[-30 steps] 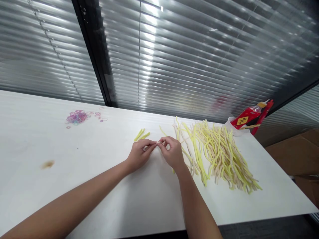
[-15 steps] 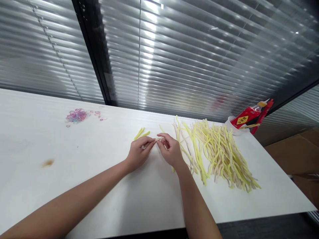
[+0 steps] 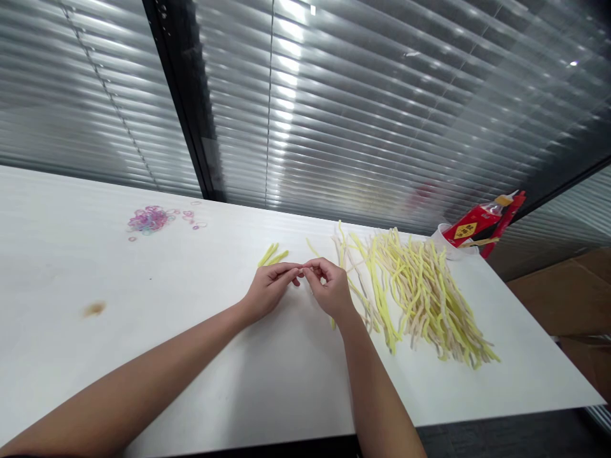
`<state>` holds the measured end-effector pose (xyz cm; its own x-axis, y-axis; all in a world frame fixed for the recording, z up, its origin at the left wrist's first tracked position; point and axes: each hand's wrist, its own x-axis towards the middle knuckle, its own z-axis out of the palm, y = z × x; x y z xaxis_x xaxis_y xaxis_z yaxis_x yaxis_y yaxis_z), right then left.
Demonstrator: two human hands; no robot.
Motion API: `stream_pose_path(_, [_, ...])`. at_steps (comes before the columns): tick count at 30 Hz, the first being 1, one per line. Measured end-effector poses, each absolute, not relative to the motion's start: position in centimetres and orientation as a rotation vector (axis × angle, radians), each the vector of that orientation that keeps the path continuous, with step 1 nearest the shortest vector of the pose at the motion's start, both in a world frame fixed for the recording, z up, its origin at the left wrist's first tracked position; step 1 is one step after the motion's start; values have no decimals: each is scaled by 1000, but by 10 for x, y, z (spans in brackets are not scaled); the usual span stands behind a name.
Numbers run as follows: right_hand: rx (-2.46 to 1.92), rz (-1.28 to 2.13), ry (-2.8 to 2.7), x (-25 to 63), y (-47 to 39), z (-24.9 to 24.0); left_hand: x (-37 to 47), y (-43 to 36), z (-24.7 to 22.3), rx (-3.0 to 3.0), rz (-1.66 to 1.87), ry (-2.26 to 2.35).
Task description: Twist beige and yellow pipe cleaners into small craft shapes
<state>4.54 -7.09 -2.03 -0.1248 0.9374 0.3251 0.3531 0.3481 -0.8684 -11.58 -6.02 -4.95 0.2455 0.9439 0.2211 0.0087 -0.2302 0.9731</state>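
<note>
My left hand [image 3: 271, 287] and my right hand [image 3: 329, 287] meet fingertip to fingertip above the white table. Both are closed in a pinch on a small pale piece that looks like a beige pipe cleaner; the fingers hide nearly all of it. Just behind my left hand lie a few short, folded yellow pipe cleaners [image 3: 273, 256]. To the right of my right hand, loose yellow and beige pipe cleaners [image 3: 377, 286] lie beside a large heap of pipe cleaners [image 3: 429, 292] in the same colours.
A pile of small pink, purple and bluish elastic bands [image 3: 149, 219] lies at the back left of the white table [image 3: 191, 356]. At the back right, a clear plastic cup [image 3: 443, 238] holds a red bottle [image 3: 472, 222]. Window blinds [image 3: 334, 114] rise behind the table; a brown stain [image 3: 94, 309] marks its left side.
The fingertips of both hands have drawn closer together, and the pale piece between them is now mostly covered. My right index finger has come down into the pinch. The view has shifted slightly.
</note>
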Motion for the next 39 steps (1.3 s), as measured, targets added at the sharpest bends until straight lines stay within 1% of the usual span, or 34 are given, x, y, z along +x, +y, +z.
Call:
stream_pose_path(5, [-1168, 803, -1664, 46, -69, -24, -118, -55, -53, 1388, 1081, 846])
stream_pose_path(10, [-1186, 899, -1628, 49, -66, -26, -119, -53, -54, 1337, 1086, 826])
stream_pose_path(16, [-1102, 888, -1686, 53, -65, -25, -119, -51, -58, 1307, 1076, 801])
stream_pose_path(23, [-1060, 990, -1647, 58, -62, -25, -119, -54, -53, 1363, 1005, 806])
stream_pose_path(30, [-1129, 1317, -1433, 56, -60, -23, -119, -57, -53, 1449, 1026, 781])
stream_pose_path(34, [-1165, 1246, -1378, 53, -58, -28, -116, -59, -49, 1548, 1061, 890])
stream_pose_path(39, [-1312, 996, -1391, 55, -58, -28, -112, -62, -48, 1658, 1180, 1125])
